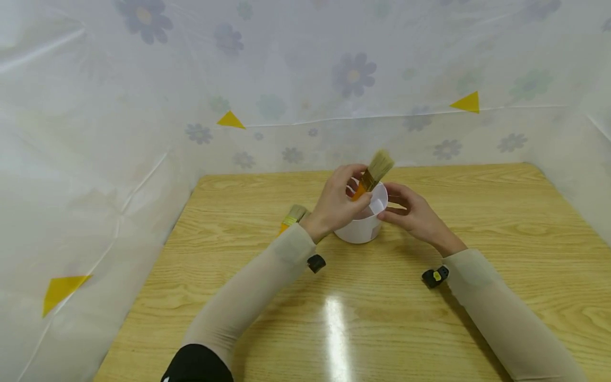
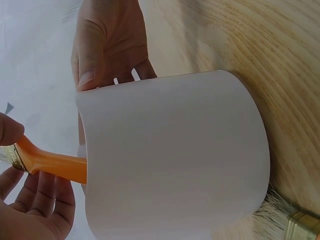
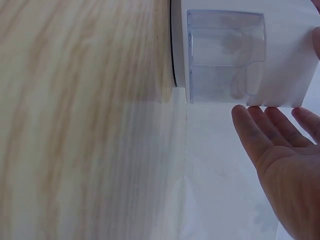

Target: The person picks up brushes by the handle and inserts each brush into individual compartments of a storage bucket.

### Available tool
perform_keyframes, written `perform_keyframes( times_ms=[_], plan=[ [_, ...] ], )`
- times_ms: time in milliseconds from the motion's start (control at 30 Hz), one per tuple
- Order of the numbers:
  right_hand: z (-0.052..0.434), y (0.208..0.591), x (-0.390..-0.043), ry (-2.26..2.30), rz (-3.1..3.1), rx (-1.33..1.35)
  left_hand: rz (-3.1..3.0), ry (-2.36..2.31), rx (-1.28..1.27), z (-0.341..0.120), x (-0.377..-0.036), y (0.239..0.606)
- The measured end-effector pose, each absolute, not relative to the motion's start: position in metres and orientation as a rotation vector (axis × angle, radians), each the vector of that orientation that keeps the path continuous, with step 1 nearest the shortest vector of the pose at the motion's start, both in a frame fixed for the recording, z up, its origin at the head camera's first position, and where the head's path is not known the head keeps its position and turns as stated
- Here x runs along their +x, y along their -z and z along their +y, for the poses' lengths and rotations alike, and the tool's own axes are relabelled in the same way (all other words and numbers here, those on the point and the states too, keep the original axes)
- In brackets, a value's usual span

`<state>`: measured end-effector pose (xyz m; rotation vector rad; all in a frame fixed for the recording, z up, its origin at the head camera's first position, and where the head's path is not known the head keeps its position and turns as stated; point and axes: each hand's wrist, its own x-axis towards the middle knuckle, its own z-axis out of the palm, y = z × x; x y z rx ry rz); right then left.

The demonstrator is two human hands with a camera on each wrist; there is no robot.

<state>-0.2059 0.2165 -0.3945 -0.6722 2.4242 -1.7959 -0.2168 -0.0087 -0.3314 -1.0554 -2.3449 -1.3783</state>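
Wooden surface (image 1: 363,318) nearest. Left hand (image 1: 336,201) pinches orange-handled brush (image 1: 374,172), handle down over white cup (image 1: 360,225) at centre. Right hand (image 1: 412,212) relaxed, fingertips at cup's side. Spare brush (image 1: 292,216) left. Risk: handle catches rim, light cup tips.

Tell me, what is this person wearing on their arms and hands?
Both hands, the left hand and the right hand, are bare, with no gloves. Thin, snug beige sleeves run from wrist to upper arm. A small black device hangs under the left wrist; a black one with a yellow spot under the right.
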Motion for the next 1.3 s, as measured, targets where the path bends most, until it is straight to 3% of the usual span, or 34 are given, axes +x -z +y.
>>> perform_keyframes(
  times_ms=[1300],
  plan=[
    [0.217, 0.396, -0.207, 1.812, 2.415, -0.683, -2.348, 1.352, -1.094, -0.014, -0.217, 0.344]
  ],
)
